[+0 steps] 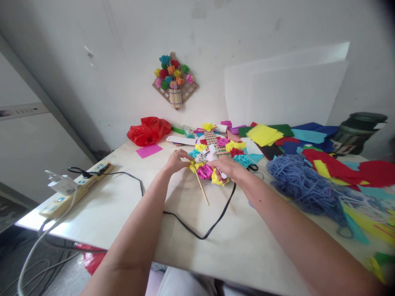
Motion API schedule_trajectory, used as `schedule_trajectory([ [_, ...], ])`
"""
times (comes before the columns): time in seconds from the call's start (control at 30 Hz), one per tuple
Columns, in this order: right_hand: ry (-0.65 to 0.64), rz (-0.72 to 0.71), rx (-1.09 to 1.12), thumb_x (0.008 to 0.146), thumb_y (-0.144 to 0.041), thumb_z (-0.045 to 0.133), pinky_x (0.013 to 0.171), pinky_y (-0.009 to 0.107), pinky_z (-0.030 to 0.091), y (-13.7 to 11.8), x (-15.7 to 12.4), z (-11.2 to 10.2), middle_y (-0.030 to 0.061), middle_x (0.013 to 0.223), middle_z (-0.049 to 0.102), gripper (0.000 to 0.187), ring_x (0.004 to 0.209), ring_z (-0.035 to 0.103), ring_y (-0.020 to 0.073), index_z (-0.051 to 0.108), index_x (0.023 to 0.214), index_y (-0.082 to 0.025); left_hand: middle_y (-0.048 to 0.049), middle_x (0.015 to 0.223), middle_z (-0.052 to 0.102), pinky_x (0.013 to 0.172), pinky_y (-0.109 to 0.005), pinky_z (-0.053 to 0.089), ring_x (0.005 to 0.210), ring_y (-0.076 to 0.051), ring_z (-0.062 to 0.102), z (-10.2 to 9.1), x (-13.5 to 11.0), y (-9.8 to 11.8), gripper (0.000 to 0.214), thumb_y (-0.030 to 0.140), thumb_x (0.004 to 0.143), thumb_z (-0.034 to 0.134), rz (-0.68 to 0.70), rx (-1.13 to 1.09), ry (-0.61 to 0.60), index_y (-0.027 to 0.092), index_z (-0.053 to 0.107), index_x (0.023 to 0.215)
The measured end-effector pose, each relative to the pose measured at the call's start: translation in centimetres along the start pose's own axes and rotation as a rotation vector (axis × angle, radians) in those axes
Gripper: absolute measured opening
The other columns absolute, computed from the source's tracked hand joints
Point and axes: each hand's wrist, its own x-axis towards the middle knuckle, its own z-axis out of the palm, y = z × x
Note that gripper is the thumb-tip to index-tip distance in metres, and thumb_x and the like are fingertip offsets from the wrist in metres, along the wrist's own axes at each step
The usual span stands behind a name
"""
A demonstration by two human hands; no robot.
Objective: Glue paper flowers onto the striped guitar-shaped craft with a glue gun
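Note:
My left hand (176, 161) pinches a yellow paper flower (195, 166) fixed at the top of a thin wooden stick (202, 188) that slants toward me on the table. My right hand (227, 168) is curled around a white glue gun (207, 156), whose black cord (212, 224) loops across the table in front of me. A pink paper flower (205, 172) and another yellow one (217, 179) lie just under my right hand. More paper flowers (234, 148) and a small woven stick frame (211, 139) sit right behind both hands.
Blue yarn (304, 185) is heaped at right beside coloured paper sheets (327, 162). A red plastic bag (148, 130) and a pink note (149, 150) lie at back left. A power strip (78, 187) sits near the left edge. A flower decoration (174, 80) hangs on the wall.

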Motion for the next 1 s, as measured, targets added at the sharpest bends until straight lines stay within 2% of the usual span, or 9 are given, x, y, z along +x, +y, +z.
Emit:
schedule_trajectory([
  [0.37, -0.026, -0.05, 0.08, 0.074, -0.029, 0.056, 0.034, 0.023, 0.038, -0.1, -0.3, -0.8, -0.0042, 0.04, 0.047, 0.014, 0.031, 0.043, 0.0098, 0.05, 0.073, -0.016, -0.0007, 0.09, 0.063, 0.085, -0.031, 0.041, 0.092, -0.019, 0.053, -0.1, 0.3, -0.2, 0.023, 0.018, 0.058, 0.071, -0.025, 0.099, -0.037, 0.026, 0.073, 0.079],
  [0.7, -0.053, -0.064, 0.136, 0.075, -0.029, 0.055, 0.032, 0.022, 0.035, 0.0, -0.5, -1.2, -0.0043, 0.041, 0.046, 0.014, 0.031, 0.041, 0.0098, 0.05, 0.076, -0.016, -0.0001, 0.085, 0.066, 0.09, -0.031, 0.038, 0.093, -0.019, 0.053, -0.9, 1.6, 0.1, 0.021, 0.022, 0.058, 0.071, 0.012, 0.144, -0.16, 0.025, 0.074, 0.078],
  [1.0, -0.077, -0.105, 0.147, 0.072, -0.028, 0.057, 0.031, 0.022, 0.033, 0.2, -0.5, -1.4, -0.0044, 0.038, 0.046, 0.015, 0.03, 0.041, 0.0102, 0.048, 0.07, -0.017, 0.0, 0.085, 0.065, 0.073, -0.024, 0.042, 0.085, -0.017, 0.054, -1.5, 2.7, 0.8, 0.022, 0.018, 0.054, 0.07, -0.028, 0.111, -0.284, 0.023, 0.074, 0.075],
])
